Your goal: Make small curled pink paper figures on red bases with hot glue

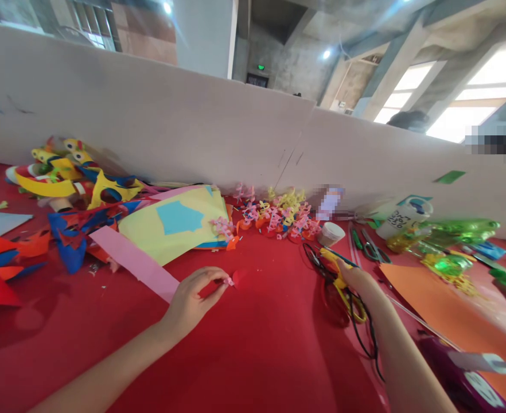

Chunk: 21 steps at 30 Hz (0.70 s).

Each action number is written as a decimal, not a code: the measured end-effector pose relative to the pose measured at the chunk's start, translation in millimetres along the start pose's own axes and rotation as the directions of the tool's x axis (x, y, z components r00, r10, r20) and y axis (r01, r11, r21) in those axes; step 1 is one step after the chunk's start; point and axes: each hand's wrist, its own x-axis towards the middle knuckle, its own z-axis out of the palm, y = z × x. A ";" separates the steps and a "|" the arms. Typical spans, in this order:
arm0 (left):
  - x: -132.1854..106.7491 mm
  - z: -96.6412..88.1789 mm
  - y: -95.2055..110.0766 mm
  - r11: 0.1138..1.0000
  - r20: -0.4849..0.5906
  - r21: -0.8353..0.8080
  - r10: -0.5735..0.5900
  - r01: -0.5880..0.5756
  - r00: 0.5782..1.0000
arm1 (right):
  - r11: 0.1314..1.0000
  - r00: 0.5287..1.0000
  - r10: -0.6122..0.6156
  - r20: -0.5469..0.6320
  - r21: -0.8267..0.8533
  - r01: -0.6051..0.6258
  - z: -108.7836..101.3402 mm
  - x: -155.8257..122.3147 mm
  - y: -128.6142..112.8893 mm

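Observation:
My left hand (199,289) is above the red tabletop, thumb and fingertips pinched on a small pink curled paper piece (229,281). A small red paper piece (239,278) adjoins it; whether the two are joined is unclear. At the right, my right hand (356,278) is closed around a yellow tool (333,264), mostly covered by the fingers. A black cord (371,344) loops beneath this hand, beside a yellow loop (359,312). Several pink and yellow curled paper pieces (279,215) stand in a cluster toward the back.
A pink paper strip (136,264) and yellow sheet (171,223) lie left. Scissors (373,249), a white tub (331,234), orange paper (451,310) and a purple tool (455,370) are right. A white partition (193,126) closes off the back.

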 end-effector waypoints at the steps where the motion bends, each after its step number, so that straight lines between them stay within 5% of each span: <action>1: 0.0 0.7 0.4 0.998 0.012 -0.036 -0.043 0.043 0.999 | 0.998 0.998 0.053 -0.018 -0.028 -0.054 -4.9 -6.3 -4.7; 3: 0.0 2.4 0.9 0.985 0.029 -0.114 -0.130 0.133 0.991 | 0.987 0.983 0.147 -0.114 -0.054 -0.154 -13.5 -25.5 -22.0; 5: -0.3 4.3 0.5 0.960 0.041 -0.188 -0.204 0.208 0.978 | 0.999 0.968 -0.007 -0.250 0.045 0.018 -14.0 -51.3 -50.6; 6: -0.6 5.2 -0.1 0.947 0.044 -0.218 -0.232 0.236 0.972 | 0.966 0.946 -0.147 -0.289 0.165 0.200 -9.4 -65.4 -68.1; 8: -1.5 6.4 -1.7 0.925 0.051 -0.264 -0.270 0.273 0.962 | 0.698 0.855 -0.472 -0.213 0.502 0.510 9.5 -92.6 -104.9; 9: -2.0 6.7 -2.5 0.917 0.052 -0.280 -0.281 0.284 0.958 | 0.538 0.785 -0.604 -0.139 0.655 0.530 22.5 -104.6 -121.8; 11: -3.1 6.4 -3.6 0.906 0.054 -0.303 -0.293 0.295 0.955 | 0.317 0.685 -0.726 -0.065 0.852 0.417 49.9 -123.1 -147.8; 14: -4.2 5.6 -3.7 0.902 0.063 -0.316 -0.289 0.294 0.955 | 0.145 0.674 -0.738 -0.033 0.968 0.206 79.7 -136.9 -163.8; 21: -5.3 10.0 -1.7 0.923 0.103 -0.279 -0.244 0.263 0.964 | 0.041 0.686 -0.727 -0.042 0.994 0.104 82.3 -141.6 -157.6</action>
